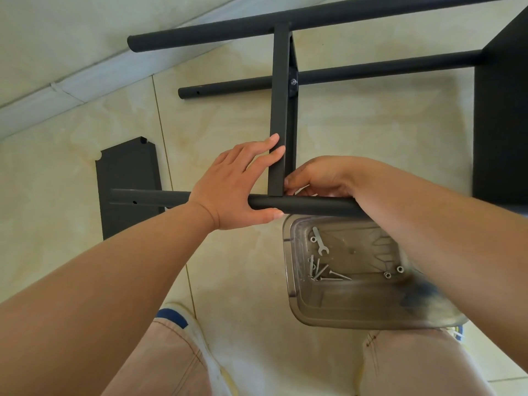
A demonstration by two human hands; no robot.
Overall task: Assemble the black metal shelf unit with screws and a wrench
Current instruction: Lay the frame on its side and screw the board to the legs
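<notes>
On my far left a loose black shelf panel [128,178] lies flat on the tiled floor [371,124], its near end partly under the nearest black tube [308,205], which runs left to right across my view. My left hand [234,187] sits on that tube: the thumb hooks under it while the fingers stretch nearly straight up along the left face of the upright shelf panel [278,110] that meets the tube at a right angle. Just right of that joint, my right hand [320,178] is tucked against the panel's inner corner, fingers curled toward the joint; I cannot tell what, if anything, they pinch, since the fingertips are hidden behind the hand and panel. Beyond, two more black tubes cross the same panel, the middle tube [371,71] fixed with a bolt [293,82]. Below the right forearm a clear plastic tray [357,310] holds a small wrench [320,241], several screws [325,274] and nuts [393,272]; the arm covers its right side. At the right edge another dark panel [503,124] is cut off.
</notes>
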